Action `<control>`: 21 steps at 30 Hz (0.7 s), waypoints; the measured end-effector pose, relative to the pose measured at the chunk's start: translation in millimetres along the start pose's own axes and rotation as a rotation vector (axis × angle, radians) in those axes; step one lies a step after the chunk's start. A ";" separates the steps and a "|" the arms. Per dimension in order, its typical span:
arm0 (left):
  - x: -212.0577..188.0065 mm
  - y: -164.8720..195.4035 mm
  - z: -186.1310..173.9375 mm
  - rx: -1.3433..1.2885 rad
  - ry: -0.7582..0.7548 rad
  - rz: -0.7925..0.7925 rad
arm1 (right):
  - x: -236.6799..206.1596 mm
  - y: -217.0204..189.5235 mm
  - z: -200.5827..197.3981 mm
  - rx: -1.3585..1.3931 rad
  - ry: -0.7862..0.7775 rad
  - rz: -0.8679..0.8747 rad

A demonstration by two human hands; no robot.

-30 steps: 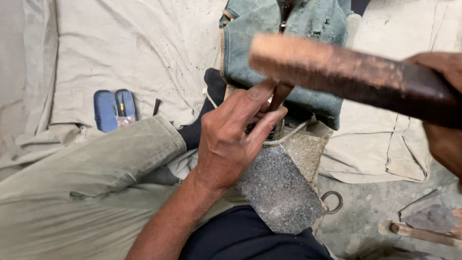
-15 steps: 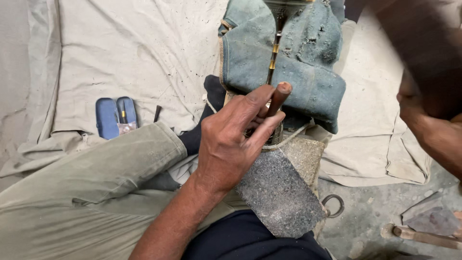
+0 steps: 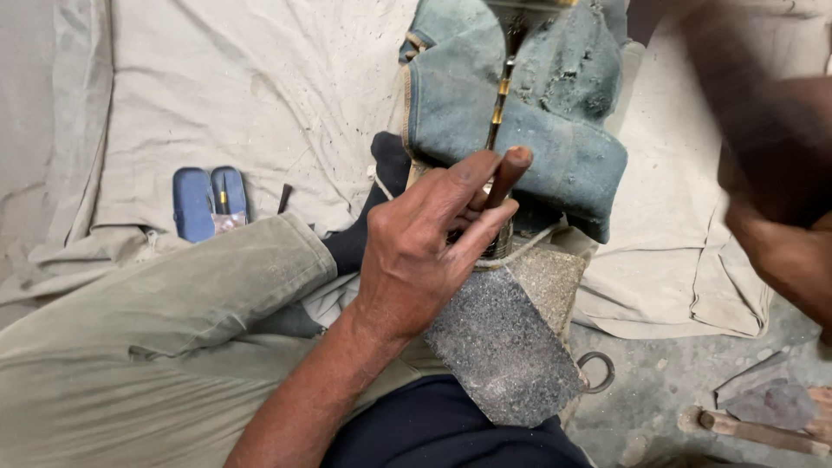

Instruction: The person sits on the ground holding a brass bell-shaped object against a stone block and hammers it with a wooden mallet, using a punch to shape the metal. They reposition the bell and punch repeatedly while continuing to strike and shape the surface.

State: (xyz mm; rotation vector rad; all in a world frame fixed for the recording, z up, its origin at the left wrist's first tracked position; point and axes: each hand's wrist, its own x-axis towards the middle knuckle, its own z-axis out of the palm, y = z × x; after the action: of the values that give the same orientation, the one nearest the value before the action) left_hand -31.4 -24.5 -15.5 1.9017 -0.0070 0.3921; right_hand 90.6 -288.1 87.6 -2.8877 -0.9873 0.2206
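Observation:
My left hand (image 3: 416, 251) is closed around a thin tool with a brown wooden handle (image 3: 507, 173), holding it upright on the top end of a grey speckled stone block (image 3: 503, 347) that lies across my lap. A folded blue denim cloth (image 3: 555, 130) lies just beyond the tool. At the right edge my right hand (image 3: 780, 251) is raised and blurred, gripping a dark wooden mallet (image 3: 737, 95) that is smeared by motion. The tool's tip is hidden behind my fingers.
A blue open case with small tools (image 3: 208, 204) and a short dark punch (image 3: 284, 198) lie on the beige canvas sheet (image 3: 260, 87) at the left. A metal ring (image 3: 598, 373) sits by the block. A wooden stick (image 3: 763, 433) and a stone shard (image 3: 771, 399) lie on the concrete floor at lower right.
The mallet, which lay across the upper right over the tool a second ago, has swung up and to the right. My left hand and the tool have stayed in place.

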 end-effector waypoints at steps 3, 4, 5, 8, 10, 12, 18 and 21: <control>-1.1 -0.6 -1.2 0.000 0.001 0.001 | -4.8 -0.2 -1.2 -0.005 -0.015 0.020; -1.4 -1.1 -1.0 -0.011 0.012 0.002 | -5.2 0.2 -1.0 -0.005 -0.007 0.021; -1.3 -1.6 -0.8 0.001 0.014 0.019 | -6.2 0.4 -1.7 -0.005 -0.001 0.016; -2.3 -2.6 0.3 0.022 0.011 0.004 | -4.4 1.4 -4.3 -0.008 -0.016 0.008; -1.8 -4.1 0.7 0.010 -0.012 0.005 | -0.5 1.4 -5.5 -0.004 -0.001 0.020; -0.9 -5.4 1.2 0.008 -0.004 0.025 | 3.1 1.5 -7.0 -0.011 0.017 0.008; 1.5 -8.5 0.9 -0.027 -0.031 -0.012 | -3.2 5.2 -5.6 -0.011 0.011 0.025; 0.9 -9.9 1.1 -0.053 -0.032 -0.051 | -4.9 13.9 -3.2 -0.007 0.018 0.008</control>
State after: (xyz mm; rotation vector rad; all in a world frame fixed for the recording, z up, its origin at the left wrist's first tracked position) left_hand -28.3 -21.8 -24.6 1.8518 0.0098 0.3244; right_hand 95.7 -302.2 89.6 -2.8945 -0.9759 0.1915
